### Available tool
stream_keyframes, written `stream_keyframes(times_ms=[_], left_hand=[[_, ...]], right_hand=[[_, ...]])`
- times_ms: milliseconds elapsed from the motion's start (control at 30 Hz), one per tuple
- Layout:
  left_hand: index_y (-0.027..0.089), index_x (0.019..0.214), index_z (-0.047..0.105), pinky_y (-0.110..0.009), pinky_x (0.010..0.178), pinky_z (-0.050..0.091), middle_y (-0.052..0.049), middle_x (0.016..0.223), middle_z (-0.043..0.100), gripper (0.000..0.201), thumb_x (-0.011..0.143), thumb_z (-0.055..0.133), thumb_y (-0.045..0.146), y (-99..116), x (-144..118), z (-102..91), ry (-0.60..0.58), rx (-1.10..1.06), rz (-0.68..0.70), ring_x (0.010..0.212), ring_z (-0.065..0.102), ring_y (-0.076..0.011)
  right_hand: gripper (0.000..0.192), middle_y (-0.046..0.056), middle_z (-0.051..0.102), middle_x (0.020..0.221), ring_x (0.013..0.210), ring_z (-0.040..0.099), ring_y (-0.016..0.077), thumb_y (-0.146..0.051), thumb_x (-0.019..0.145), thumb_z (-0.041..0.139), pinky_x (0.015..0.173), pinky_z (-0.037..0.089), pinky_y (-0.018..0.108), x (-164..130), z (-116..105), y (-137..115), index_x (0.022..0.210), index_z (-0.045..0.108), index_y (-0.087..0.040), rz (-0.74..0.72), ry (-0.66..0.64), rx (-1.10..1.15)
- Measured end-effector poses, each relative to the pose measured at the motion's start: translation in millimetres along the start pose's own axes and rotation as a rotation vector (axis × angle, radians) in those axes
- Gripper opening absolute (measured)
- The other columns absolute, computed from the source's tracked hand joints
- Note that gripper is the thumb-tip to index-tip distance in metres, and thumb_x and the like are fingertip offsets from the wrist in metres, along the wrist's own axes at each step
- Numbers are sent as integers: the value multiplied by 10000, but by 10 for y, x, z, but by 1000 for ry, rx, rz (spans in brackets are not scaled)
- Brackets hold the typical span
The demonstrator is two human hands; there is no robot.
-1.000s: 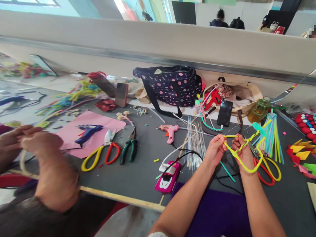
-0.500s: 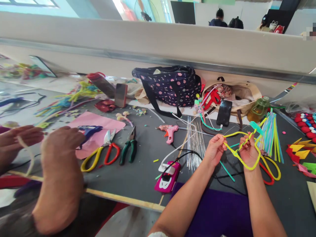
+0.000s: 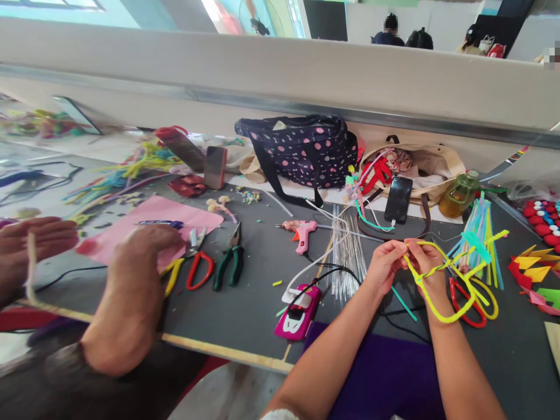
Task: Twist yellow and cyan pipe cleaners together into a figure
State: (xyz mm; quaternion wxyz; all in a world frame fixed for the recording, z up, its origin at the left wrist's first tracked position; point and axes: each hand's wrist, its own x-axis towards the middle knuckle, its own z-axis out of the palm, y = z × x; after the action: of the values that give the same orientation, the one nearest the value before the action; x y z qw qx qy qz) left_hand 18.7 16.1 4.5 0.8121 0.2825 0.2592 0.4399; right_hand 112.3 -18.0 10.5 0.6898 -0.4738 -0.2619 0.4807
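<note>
Both my hands are raised over the right part of the table, close together. My left hand (image 3: 388,262) pinches a yellow pipe cleaner (image 3: 437,312) that is bent into loops. My right hand (image 3: 426,262) grips the same piece just beside the left fingertips. The loops spread to the right over my right wrist, with a teal piece of pipe cleaner (image 3: 476,246) attached near their far end. Behind the loops stands a bundle of pastel pipe cleaners (image 3: 485,221). Scissors with red and yellow handles (image 3: 492,297) lie beside my right wrist.
A pink glue gun (image 3: 301,233), silver wires (image 3: 347,251) and a magenta tape dispenser (image 3: 298,318) lie left of my hands. Behind are a phone (image 3: 398,198), a bottle (image 3: 457,198) and a dotted bag (image 3: 306,151). A co-worker's hands (image 3: 144,251) work at left, near pliers (image 3: 230,262).
My right hand has moved left to meet my left hand, and the yellow loops have swung round to the right. The co-worker's nearer hand has shifted right, over the scissors' yellow handle.
</note>
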Motion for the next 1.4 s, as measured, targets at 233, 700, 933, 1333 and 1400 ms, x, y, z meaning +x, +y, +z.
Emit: stream_keyframes(times_ms=[233, 700, 933, 1333, 1400], left_hand=[[105, 743, 662, -196, 480, 471, -38, 619, 659, 326, 645, 803, 382, -3, -4, 1, 10, 160, -50, 471, 571, -89], [109, 707, 650, -228, 507, 511, -38, 586, 659, 318, 611, 818, 362, -20, -5, 2, 55, 161, 5, 481, 599, -114], [113, 702, 651, -230, 526, 504, -38, 591, 661, 322, 615, 819, 373, -37, -9, -3, 53, 139, 41, 503, 605, -117], [110, 784, 685, -220, 491, 489, -23, 646, 666, 272, 614, 804, 286, -16, -29, 68, 108, 152, 81, 502, 600, -112], [110, 821, 691, -222, 490, 492, -25, 669, 674, 294, 612, 808, 281, -19, -27, 69, 110, 152, 94, 503, 603, -113]], right_hand=[[254, -23, 557, 545, 442, 453, 79, -390, 698, 757, 395, 336, 202, 51, -77, -6, 791, 719, -157, -79, 125, -139], [289, -10, 615, 606, 479, 503, 92, -417, 654, 775, 429, 368, 213, 45, -51, 32, 750, 678, -163, -79, 183, -145], [261, -22, 586, 553, 483, 503, 106, -414, 680, 749, 458, 384, 231, 48, -60, 89, 716, 642, -178, -89, 146, -119], [271, -38, 561, 545, 437, 438, 69, -402, 666, 767, 410, 330, 202, -1, 10, 6, 699, 636, -168, -78, 159, -113], [274, -44, 549, 533, 427, 425, 65, -403, 663, 768, 403, 321, 199, 0, 14, 7, 696, 631, -168, -77, 166, -109]])
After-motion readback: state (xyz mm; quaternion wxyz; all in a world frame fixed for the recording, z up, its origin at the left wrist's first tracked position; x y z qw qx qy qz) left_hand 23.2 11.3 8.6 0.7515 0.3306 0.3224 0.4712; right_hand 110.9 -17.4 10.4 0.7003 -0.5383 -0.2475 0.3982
